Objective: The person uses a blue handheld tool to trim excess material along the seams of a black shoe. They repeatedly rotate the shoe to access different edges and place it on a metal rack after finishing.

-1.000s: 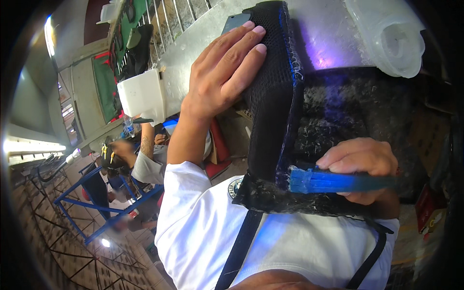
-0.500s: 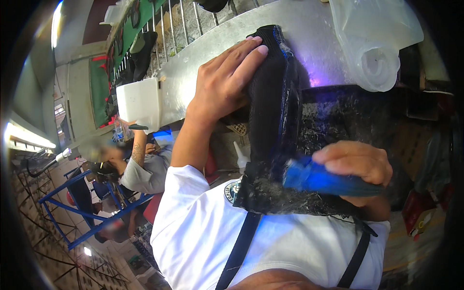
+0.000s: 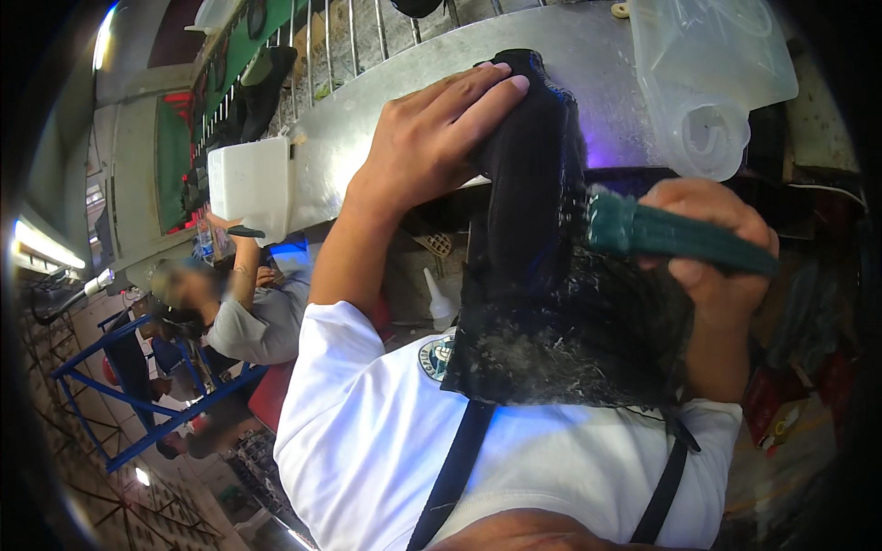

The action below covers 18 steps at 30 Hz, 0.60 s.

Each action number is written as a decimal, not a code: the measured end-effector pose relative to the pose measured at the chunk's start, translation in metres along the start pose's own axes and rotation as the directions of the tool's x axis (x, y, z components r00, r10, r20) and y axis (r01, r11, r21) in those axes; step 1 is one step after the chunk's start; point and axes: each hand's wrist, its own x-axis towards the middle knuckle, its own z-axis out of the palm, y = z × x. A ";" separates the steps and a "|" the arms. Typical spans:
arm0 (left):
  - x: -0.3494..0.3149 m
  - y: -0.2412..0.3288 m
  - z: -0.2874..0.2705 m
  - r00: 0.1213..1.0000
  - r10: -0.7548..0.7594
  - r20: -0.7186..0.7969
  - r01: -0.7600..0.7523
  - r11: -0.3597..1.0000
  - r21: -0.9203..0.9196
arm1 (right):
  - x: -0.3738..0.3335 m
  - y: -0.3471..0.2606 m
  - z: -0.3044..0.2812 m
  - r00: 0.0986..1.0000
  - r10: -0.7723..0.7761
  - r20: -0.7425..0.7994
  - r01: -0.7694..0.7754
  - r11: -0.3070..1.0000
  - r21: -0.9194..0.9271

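Observation:
A black knit piece (image 3: 533, 184), long like a shoe upper, lies over the edge of the metal bench. Whitish-blue residue runs along its right edge. My left hand (image 3: 436, 129) grips the piece near its far end, fingers bent over the top and thumb hidden. In my right hand (image 3: 721, 234) is a green-handled brush (image 3: 657, 228), its pale bristle end touching or close to the right edge of the piece. Beneath them a stained black apron (image 3: 560, 354) covers my lap.
The metal bench (image 3: 344, 138) curves across the far side, with a white plastic container (image 3: 248, 188) on its left and a translucent plastic jug (image 3: 712, 83) at the right. A white nozzle bottle (image 3: 439, 298) stands below the bench. Another person (image 3: 257, 303) sits at the left.
My right hand with the brush has moved farther away and to the right along the piece. My left hand keeps its grip while the piece's far end has turned slightly.

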 end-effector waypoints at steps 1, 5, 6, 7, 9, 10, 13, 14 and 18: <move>0.001 0.000 -0.001 1.000 -0.005 0.004 0.005 1.000 0.000 | -0.002 -0.003 -0.001 0.999 -0.025 0.043 0.030 0.995 -0.099; 0.005 0.004 -0.006 1.000 -0.015 0.021 0.015 1.000 0.017 | -0.009 -0.021 0.001 0.989 -0.060 0.138 0.114 0.900 -0.420; 0.007 0.004 -0.006 1.000 -0.013 0.024 0.012 1.000 0.018 | -0.009 -0.027 0.003 0.988 -0.079 0.135 0.132 0.883 -0.450; 0.009 0.004 -0.005 1.000 -0.014 0.023 0.014 1.000 0.015 | -0.007 -0.034 0.005 0.987 -0.079 0.139 0.138 0.859 -0.493; 0.012 0.003 -0.005 1.000 -0.019 0.020 0.019 1.000 0.017 | -0.001 -0.047 0.009 0.982 -0.086 0.167 0.166 0.814 -0.557; 0.013 0.003 -0.005 0.999 -0.021 0.029 0.021 1.000 0.022 | 0.003 -0.052 0.009 0.977 -0.094 0.190 0.189 0.792 -0.580; 0.016 0.002 -0.007 0.998 -0.034 0.060 0.032 0.999 0.019 | 0.011 -0.062 0.005 0.960 -0.107 0.261 0.262 0.676 -0.688; 0.018 0.001 -0.007 0.996 -0.042 0.074 0.041 0.999 0.011 | 0.017 -0.065 0.000 0.948 -0.102 0.300 0.294 0.637 -0.713; 0.031 -0.010 -0.010 0.993 0.004 0.115 0.001 0.999 -0.042 | 0.040 -0.081 -0.011 0.895 -0.072 0.439 0.413 0.504 -0.759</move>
